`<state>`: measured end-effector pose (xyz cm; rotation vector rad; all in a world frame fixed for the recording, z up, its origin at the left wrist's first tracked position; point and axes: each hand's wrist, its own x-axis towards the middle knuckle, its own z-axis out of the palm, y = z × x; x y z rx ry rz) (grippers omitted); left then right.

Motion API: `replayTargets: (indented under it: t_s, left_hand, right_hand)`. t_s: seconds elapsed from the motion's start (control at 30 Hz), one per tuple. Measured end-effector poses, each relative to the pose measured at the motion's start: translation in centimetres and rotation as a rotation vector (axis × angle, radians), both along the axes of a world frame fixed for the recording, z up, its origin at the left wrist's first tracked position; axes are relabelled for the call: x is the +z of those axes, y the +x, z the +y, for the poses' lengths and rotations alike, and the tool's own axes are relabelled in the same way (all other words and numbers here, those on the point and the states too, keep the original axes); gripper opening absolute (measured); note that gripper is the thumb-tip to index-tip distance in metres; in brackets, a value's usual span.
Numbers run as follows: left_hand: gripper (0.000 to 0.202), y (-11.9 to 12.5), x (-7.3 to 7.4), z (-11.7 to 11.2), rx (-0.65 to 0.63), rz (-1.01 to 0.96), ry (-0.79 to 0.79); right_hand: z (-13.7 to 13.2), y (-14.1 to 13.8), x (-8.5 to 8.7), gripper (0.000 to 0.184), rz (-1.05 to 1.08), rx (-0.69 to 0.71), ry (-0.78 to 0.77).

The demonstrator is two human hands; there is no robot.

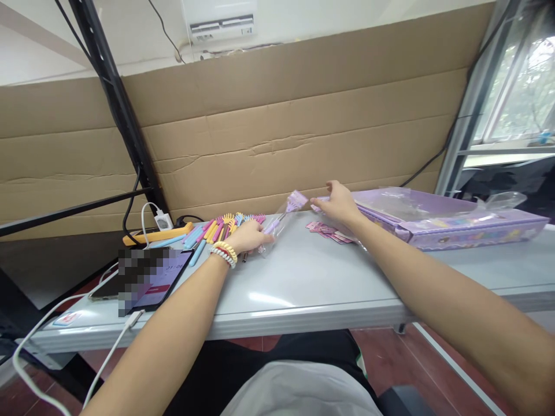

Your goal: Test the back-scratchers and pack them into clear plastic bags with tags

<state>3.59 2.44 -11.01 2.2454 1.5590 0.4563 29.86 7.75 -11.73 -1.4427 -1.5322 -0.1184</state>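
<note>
My left hand (249, 236) is closed on a purple back scratcher (272, 226) in a clear plastic sleeve (287, 218). Its handle end is in my fingers, a thin metal rod shows midway, and the wide purple head (297, 200) points up and right. My right hand (340, 205) hovers by the left end of a purple box (455, 231), thumb and fingers apart. Clear film shows under its wrist; whether it touches the film I cannot tell. Beside my left hand lie several pink, yellow and blue back scratchers (212, 228), partly hidden by it.
Small pink printed cards (329, 232) lie between my hands. Loose clear plastic (503, 200) rests on the box. At left are a tablet (162, 283) with a dark device on it, white cables (113, 341) and a charger (163, 221). A cardboard wall (281, 127) stands behind the table (303, 283).
</note>
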Motion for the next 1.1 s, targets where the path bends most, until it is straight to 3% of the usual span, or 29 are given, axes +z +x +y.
replayTargets:
  t_s: [0.13,0.27,0.37,0.47,0.6,0.73,0.93,1.1]
  left_hand:
    - [0.035,0.3,0.1,-0.2,0.091,0.057,-0.086]
    - [0.041,1.0,-0.3,-0.1,0.118,0.204,-0.047]
    - [0.048,1.5,-0.8,0.1,0.124,0.335,0.083]
    - [0.058,2.1,-1.3,0.0,0.122,0.420,0.188]
    - [0.062,2.6,-1.5,-0.3,0.157,0.410,0.219]
    - [0.056,2.2,-0.8,-0.2,0.149,0.296,0.251]
    - [0.045,0.8,-0.1,0.5,0.113,0.205,0.311]
    - [0.033,0.2,-0.6,1.1,0.098,0.215,0.374]
  right_hand:
    - [-0.7,-0.7,0.6,0.049,-0.073,0.061,-0.075]
    - [-2.1,-2.3,0.7,0.034,-0.286,0.297,-0.213]
    - [-3.0,-4.0,0.5,0.037,-0.452,0.541,-0.268]
    - [-3.4,-5.4,0.1,0.046,-0.573,0.690,-0.316]
    - [-3.6,-6.1,-0.2,0.048,-0.646,0.708,-0.362]
    - [-3.6,-5.7,-0.1,0.046,-0.613,0.701,-0.332]
    - [-4.5,-5.9,0.4,0.057,-0.481,0.848,-0.361]
    - [-5.6,-7.6,-0.1,0.050,-0.581,0.950,-0.370]
